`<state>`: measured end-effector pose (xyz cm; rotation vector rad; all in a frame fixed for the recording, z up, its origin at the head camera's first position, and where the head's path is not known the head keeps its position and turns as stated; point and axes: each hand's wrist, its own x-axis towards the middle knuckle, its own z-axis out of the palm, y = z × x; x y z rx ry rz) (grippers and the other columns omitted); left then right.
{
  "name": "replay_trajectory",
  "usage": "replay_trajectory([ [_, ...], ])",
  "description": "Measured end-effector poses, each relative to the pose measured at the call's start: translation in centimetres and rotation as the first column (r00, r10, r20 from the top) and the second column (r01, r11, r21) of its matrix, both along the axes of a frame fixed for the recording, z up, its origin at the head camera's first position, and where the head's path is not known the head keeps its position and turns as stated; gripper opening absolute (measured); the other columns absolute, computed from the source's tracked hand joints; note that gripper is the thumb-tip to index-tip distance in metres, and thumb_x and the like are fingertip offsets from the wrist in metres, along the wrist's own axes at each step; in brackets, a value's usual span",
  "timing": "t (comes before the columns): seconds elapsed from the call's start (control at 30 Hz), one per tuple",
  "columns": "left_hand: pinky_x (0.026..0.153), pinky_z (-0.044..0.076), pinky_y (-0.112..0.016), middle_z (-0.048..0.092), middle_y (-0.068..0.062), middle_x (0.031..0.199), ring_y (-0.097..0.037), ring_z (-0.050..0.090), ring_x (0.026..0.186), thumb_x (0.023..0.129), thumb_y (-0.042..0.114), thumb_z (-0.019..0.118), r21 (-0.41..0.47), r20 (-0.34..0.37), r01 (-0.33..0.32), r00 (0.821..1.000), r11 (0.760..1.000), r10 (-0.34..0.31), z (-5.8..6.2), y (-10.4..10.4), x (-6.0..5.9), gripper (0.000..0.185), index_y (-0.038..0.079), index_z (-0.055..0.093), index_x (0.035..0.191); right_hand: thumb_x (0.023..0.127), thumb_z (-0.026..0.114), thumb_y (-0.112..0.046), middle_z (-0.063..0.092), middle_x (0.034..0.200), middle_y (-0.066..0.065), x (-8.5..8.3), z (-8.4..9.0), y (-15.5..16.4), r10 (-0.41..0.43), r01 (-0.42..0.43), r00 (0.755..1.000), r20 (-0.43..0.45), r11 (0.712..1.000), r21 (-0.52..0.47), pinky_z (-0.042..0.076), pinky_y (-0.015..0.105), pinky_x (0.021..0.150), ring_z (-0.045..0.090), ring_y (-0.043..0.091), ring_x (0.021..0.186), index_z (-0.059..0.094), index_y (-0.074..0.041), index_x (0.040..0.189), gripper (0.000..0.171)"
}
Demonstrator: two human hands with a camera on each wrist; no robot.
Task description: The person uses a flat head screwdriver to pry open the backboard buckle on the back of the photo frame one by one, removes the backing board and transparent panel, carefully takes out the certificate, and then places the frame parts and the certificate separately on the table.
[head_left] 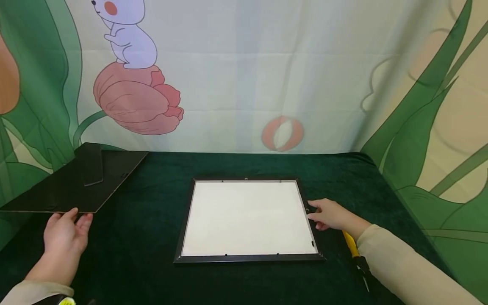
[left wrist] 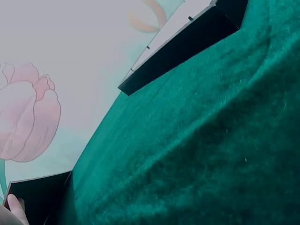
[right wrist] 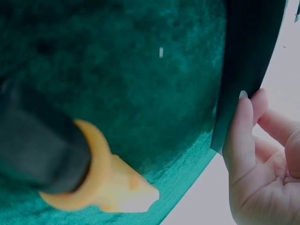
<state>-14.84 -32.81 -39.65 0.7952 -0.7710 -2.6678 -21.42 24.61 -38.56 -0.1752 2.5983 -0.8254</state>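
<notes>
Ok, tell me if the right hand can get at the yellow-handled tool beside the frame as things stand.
Probably yes. The right hand touches the frame at its right edge, and the yellow-handled tool lies on the green cloth partly under that forearm. Nothing covers it; the hand would only need to draw back.

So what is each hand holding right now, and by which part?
The left hand grips the black backing board at its near edge. The right hand touches the picture frame at its right edge; no full grip shows.
</notes>
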Motion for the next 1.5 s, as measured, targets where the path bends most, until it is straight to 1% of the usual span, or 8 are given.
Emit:
replay_trajectory([
  [0.23, 0.095, 0.022, -0.028, 0.008, 0.016, 0.136, -0.006, 0.021, 0.121, 0.087, 0.016, 0.043, 0.001, 0.109, 0.055, 0.993, 0.999, -0.054, -1.1, -1.5, -0.4, 0.065, 0.048, 0.002, 0.127, 0.084, 0.053, -0.013, 0.051, 0.072, 0.006, 0.2, 0.2, -0.3, 0.018, -0.016, 0.999, -0.036, 0.999, 0.051, 0.047, 0.027, 0.058, 0.051, 0.015, 0.057, 0.034, 0.003, 0.127, 0.05],
  [0.47, 0.099, 0.011, -0.028, -0.007, 0.028, 0.131, 0.0, 0.006, 0.122, 0.086, 0.03, 0.046, 0.17, 0.105, 0.229, 0.963, 0.958, -0.249, -1.8, -3.4, -0.1, 0.071, 0.053, -0.013, 0.118, 0.08, 0.058, -0.021, 0.053, 0.083, 0.004, 0.9, 0.5, -0.4, 0.13, -0.094, 0.977, -0.172, 0.975, 0.203, 0.045, 0.026, 0.058, 0.05, 0.013, 0.063, 0.04, 0.001, 0.124, 0.052],
  [0.63, 0.099, 0.004, -0.029, -0.017, 0.025, 0.13, -0.002, -0.005, 0.123, 0.085, 0.036, 0.045, 0.075, 0.096, 0.271, 0.956, 0.96, -0.277, -1.9, -3.9, 0.2, 0.079, 0.048, -0.026, 0.115, 0.077, 0.06, -0.03, 0.047, 0.11, 0.009, 2.1, 0.9, -0.9, 0.238, -0.175, 0.934, -0.266, 0.954, 0.243, 0.044, 0.034, 0.074, 0.049, 0.019, 0.091, 0.043, -0.006, 0.124, 0.055],
  [0.9, 0.099, -0.002, -0.028, -0.029, 0.021, 0.128, -0.007, -0.017, 0.121, 0.084, 0.04, 0.043, 0.032, 0.05, 0.321, 0.945, 0.946, -0.322, -1.4, -3.2, 0.6, 0.082, 0.048, -0.035, 0.107, 0.071, 0.06, -0.044, 0.03, 0.134, 0.006, 3.8, 1.1, -2.2, 0.494, -0.45, 0.853, -0.166, 0.859, 0.243, 0.028, 0.039, 0.093, 0.027, 0.021, 0.12, 0.037, -0.01, 0.129, 0.07],
  [1.17, 0.098, -0.004, -0.033, -0.037, 0.018, 0.124, -0.007, -0.023, 0.119, 0.083, 0.042, 0.046, -0.176, 0.05, 0.364, 0.931, 0.915, -0.361, -2.6, -3.8, 0.0, 0.084, 0.049, -0.033, 0.109, 0.069, 0.06, -0.047, 0.02, 0.138, 0.005, 4.3, 0.9, -2.6, 0.524, -0.477, 0.843, -0.124, 0.834, 0.278, 0.027, 0.038, 0.094, 0.023, 0.02, 0.122, 0.033, -0.012, 0.131, 0.076],
  [1.23, 0.098, -0.004, -0.037, -0.039, 0.013, 0.125, -0.011, -0.024, 0.119, 0.084, 0.041, 0.044, -0.298, 0.034, 0.433, 0.896, 0.851, -0.444, -2.1, -2.7, 0.4, 0.082, 0.044, -0.031, 0.116, 0.069, 0.061, -0.047, 0.021, 0.138, 0.005, 4.3, 0.9, -2.6, 0.521, -0.474, 0.846, -0.118, 0.834, 0.281, 0.027, 0.038, 0.094, 0.023, 0.02, 0.122, 0.034, -0.012, 0.131, 0.076],
  [1.3, 0.098, -0.002, -0.041, -0.036, 0.006, 0.129, -0.017, -0.021, 0.121, 0.087, 0.039, 0.039, -0.444, 0.043, 0.524, 0.822, 0.727, -0.567, -0.7, -0.8, 1.1, 0.076, 0.036, -0.027, 0.124, 0.068, 0.062, -0.046, 0.022, 0.138, 0.005, 4.2, 1.0, -2.7, 0.519, -0.473, 0.847, -0.115, 0.834, 0.283, 0.027, 0.038, 0.094, 0.024, 0.02, 0.122, 0.035, -0.012, 0.13, 0.076],
  [1.5, 0.095, 0.015, -0.051, -0.007, -0.016, 0.139, -0.035, 0.002, 0.124, 0.091, 0.036, 0.032, -0.766, 0.299, 0.623, 0.561, 0.156, -0.772, 3.8, 6.6, 3.4, 0.061, 0.008, 0.001, 0.136, 0.068, 0.061, -0.046, 0.029, 0.135, 0.005, 3.9, 1.0, -2.9, 0.534, -0.469, 0.834, -0.137, 0.818, 0.333, 0.029, 0.039, 0.092, 0.028, 0.02, 0.12, 0.039, -0.011, 0.128, 0.073],
])
